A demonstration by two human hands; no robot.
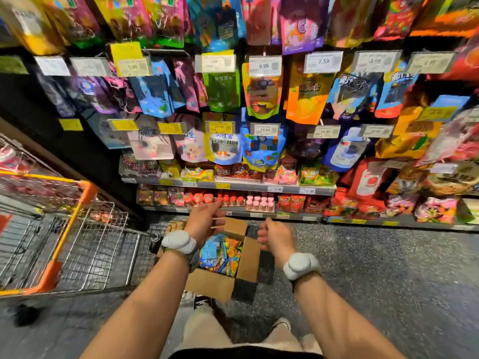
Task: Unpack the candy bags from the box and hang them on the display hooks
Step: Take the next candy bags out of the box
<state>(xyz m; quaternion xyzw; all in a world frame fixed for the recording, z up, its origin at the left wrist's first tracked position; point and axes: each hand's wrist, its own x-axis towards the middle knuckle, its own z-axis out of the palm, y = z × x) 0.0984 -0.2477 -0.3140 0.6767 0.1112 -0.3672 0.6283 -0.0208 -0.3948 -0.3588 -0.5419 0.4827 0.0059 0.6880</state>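
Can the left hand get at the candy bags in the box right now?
Probably yes. The left hand hovers empty over the open cardboard box, its flaps are folded out, and nothing covers the candy bags inside.

Left forearm (145, 294) hides part of the box (248, 255).

Retail shop, confectionery aisle.
Rows of hanging candy bags (261, 94) fill a wall display, with price tags (265, 66) on the hooks, stocked shelves (233, 186) beneath, and a wire shopping trolley (64, 229) on speckled floor (388, 268).
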